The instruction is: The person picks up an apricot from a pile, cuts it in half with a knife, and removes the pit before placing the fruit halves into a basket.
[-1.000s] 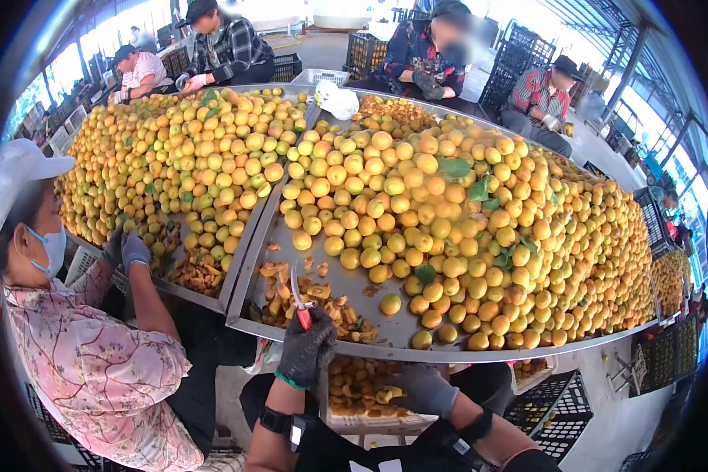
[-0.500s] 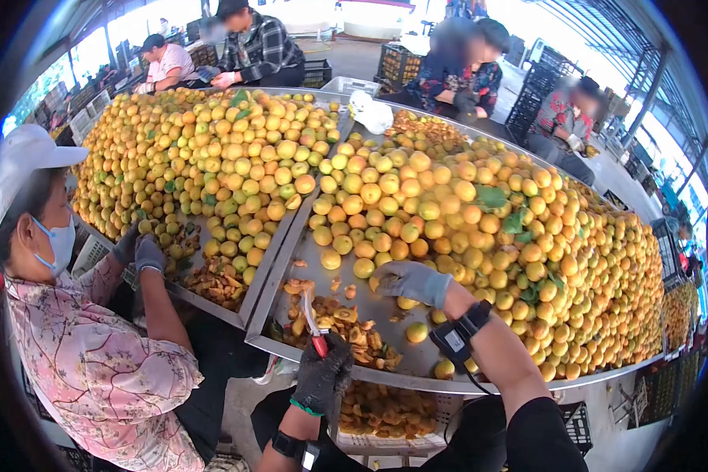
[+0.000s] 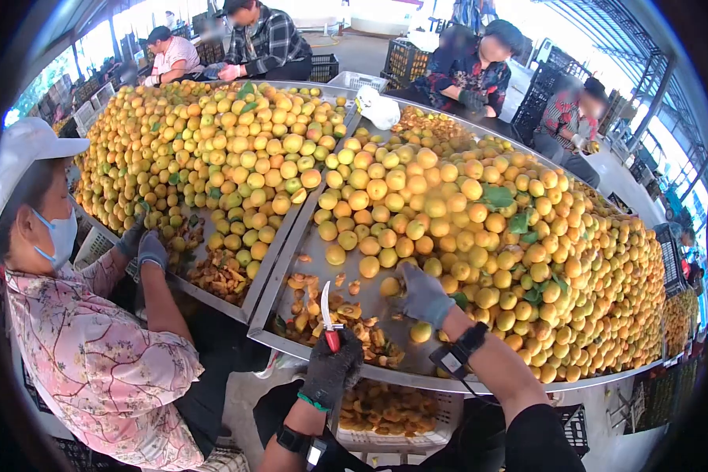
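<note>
My left hand, in a dark glove, is closed around the red handle of a knife. The curved blade points up over a heap of cut apricot pieces on the metal tray. My right hand, in a grey glove, reaches into the near edge of a large pile of whole apricots. One loose apricot lies just left of its fingers. The fingertips point down and away from me, so whether they grip a fruit is hidden.
A metal divider splits the sorting table. At left, a co-worker in a floral shirt handles fruit; others sit along the far side. Below the table edge stands a crate of cut apricots. A white bag lies at the far rim.
My right hand has moved slightly right, its fingers turning farther toward the pile. The knife in my left hand has shifted a little right, its blade more upright. The view has shifted slightly.
</note>
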Demonstrator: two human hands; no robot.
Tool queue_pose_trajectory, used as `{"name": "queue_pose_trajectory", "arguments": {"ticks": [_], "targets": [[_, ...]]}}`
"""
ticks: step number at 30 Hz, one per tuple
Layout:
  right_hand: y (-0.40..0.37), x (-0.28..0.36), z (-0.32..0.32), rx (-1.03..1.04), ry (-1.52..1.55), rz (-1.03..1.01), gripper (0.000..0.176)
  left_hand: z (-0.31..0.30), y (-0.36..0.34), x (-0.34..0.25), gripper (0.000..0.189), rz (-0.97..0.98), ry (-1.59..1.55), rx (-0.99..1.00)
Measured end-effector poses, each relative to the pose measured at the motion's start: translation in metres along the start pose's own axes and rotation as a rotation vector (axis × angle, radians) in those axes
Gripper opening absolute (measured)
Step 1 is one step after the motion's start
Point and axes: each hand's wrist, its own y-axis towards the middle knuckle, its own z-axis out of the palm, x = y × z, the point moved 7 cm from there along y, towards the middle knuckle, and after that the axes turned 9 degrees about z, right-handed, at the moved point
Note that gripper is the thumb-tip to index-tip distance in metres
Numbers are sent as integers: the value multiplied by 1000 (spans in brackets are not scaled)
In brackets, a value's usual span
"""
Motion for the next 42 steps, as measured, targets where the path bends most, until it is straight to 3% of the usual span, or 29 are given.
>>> {"name": "queue_pose_trajectory", "arguments": {"ticks": [1, 2, 4, 5, 8, 9, 12, 14, 16, 17, 20, 22, 25, 27, 28, 30, 31, 33, 34, 36, 37, 38, 39, 40, 42], "targets": [[-9, -6, -5, 59, 274, -27, 50, 3, 0, 2, 14, 17, 6, 10], [-25, -6, -13, 48, 273, -23, 50, 6, 0, 4, 14, 33, 13, 22], [-77, 1, -28, 278, 1365, 23, 55, 15, -4, 9, 14, -6, 3, 58], [-101, 4, -27, 426, 1604, 71, 56, 23, -7, 11, 14, -11, 27, 123], [-172, -6, -15, 533, 1842, 135, 52, 49, -30, 13, 13, -126, 37, 219], [-198, -20, 0, 464, 1787, 294, 48, 57, -37, 12, 13, -67, -1, 209], [-265, -17, 32, 525, 1661, 372, 48, 70, -72, 22, 15, -67, -47, 241], [-299, -20, 67, 580, 1709, 285, 49, 84, -96, 44, 19, -121, -154, 290], [-340, 1, 85, 910, 2033, 418, 51, 91, -121, 63, 23, -185, -92, 358], [-350, 6, 76, 805, 1750, 313, 47, 101, -134, 72, 24, -223, -110, 372], [-371, 12, 93, 799, 2015, 405, 40, 114, -163, 82, 26, -340, -157, 463], [-385, 8, 80, 758, 1985, 463, 34, 116, -165, 75, 28, -118, -23, 455], [-394, 6, 75, 720, 1983, 410, 30, 124, -174, 72, 37, -123, -66, 465], [-398, -2, 73, 558, 1989, 613, 27, 125, -176, 77, 38, -117, -119, 447], [-400, -6, 82, 554, 1992, 606, 27, 127, -179, 79, 38, -115, -115, 452], [-399, -3, 94, 600, 2295, 322, 27, 140, -191, 75, 30, -127, -215, 511], [-402, -5, 98, 599, 2298, 322, 27, 140, -196, 75, 30, -129, -213, 511], [-410, 12, 85, 889, 2438, -24, 30, 141, -208, 82, 28, -233, -73, 590], [-412, 10, 86, 887, 2442, -22, 30, 140, -209, 83, 28, -237, -71, 590], [-413, -1, 99, 745, 2119, 150, 33, 134, -209, 83, 28, -220, 134, 562], [-415, -2, 96, 748, 2125, 154, 33, 133, -207, 80, 21, -159, 238, 494], [-411, -14, 86, 577, 2291, 286, 34, 133, -205, 80, 21, -165, 240, 492], [-407, -30, 80, 386, 2438, 422, 37, 135, -198, 64, 20, 186, 637, 558], [-405, -34, 78, 382, 2442, 428, 37, 143, -200, 50, 21, 548, 1026, 602], [-400, -46, 57, 186, 2373, 190, 39, 147, -208, 46, 25, 528, 1135, 591]]}}
